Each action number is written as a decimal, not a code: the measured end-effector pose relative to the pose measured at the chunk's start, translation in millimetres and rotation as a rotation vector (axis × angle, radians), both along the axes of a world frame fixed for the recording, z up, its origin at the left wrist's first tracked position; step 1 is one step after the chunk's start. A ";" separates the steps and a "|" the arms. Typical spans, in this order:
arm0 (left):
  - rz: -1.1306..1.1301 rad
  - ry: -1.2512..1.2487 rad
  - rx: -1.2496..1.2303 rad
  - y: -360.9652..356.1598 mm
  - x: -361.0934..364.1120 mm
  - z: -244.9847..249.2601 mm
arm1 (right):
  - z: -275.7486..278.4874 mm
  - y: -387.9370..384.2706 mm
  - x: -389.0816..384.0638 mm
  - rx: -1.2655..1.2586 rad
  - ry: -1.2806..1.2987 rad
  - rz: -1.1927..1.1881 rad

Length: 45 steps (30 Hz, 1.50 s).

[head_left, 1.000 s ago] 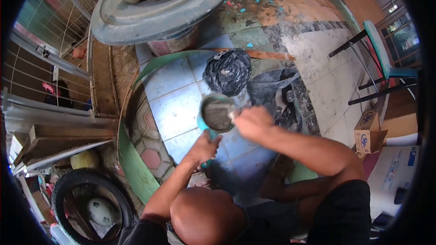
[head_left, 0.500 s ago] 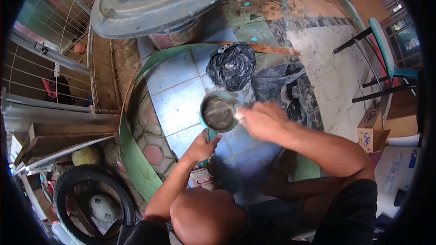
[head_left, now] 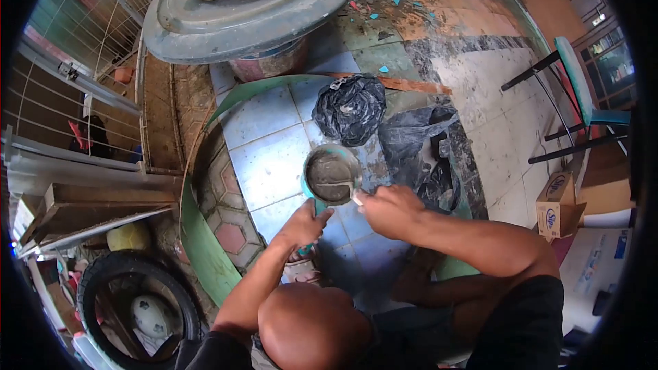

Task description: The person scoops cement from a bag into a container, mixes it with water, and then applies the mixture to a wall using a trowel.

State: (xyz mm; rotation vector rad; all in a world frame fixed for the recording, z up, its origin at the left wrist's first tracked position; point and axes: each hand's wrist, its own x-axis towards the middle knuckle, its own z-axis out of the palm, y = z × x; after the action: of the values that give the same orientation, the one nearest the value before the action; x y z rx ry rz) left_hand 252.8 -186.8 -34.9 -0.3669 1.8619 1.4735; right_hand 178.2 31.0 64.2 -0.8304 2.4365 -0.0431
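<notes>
Cardboard box (head_left: 558, 200), right of scene: blue oval logo on its side face, apparently reading "Sip". The lettering is small and the reading is uncertain.
White panel (head_left: 591, 260), near right: blue printed marks, too small to read.

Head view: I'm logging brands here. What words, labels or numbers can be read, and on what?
"Sip", blue logo, blurred so uncertain: cardboard box.
Blue print, too small to read: white sheet near it.
Spines too small to read: shelf books.
No text: teal scoop in the left hand, pale tool in the right hand.
</notes>
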 end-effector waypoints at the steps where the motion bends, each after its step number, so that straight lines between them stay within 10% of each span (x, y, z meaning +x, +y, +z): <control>1: -0.012 0.002 -0.019 1.4 0.7 10.2 | 25.2 -3.9 -14.2 0.050 -0.051 0.014; 3: 0.005 0.015 0.050 0.4 3.3 10.0 | 70.2 -13.2 -36.6 0.092 -0.141 -0.078; 8: 0.054 0.003 0.003 11.7 -7.2 15.6 | -19.4 -5.9 2.5 -0.014 0.056 -0.088; 13: 0.025 -0.019 0.014 -0.5 3.8 0.8 | 48.2 -5.1 -33.5 0.074 -0.133 -0.070; 17: 0.030 -0.011 0.000 14.1 -5.7 11.1 | -31.0 -2.8 -12.0 0.043 0.059 -0.048; 31: -0.008 0.017 -0.040 0.1 11.0 -0.1 | 52.8 -13.4 -22.1 0.082 -0.125 0.001; 45: -0.160 0.118 -0.248 12.5 -11.1 2.6 | 26.7 -19.2 -51.4 0.102 0.361 0.386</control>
State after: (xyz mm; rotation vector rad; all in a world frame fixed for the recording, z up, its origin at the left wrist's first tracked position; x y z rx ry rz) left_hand 241.6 -174.4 -32.4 -0.2449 2.1235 1.1837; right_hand 126.7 11.8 90.8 -1.3415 2.5256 0.4037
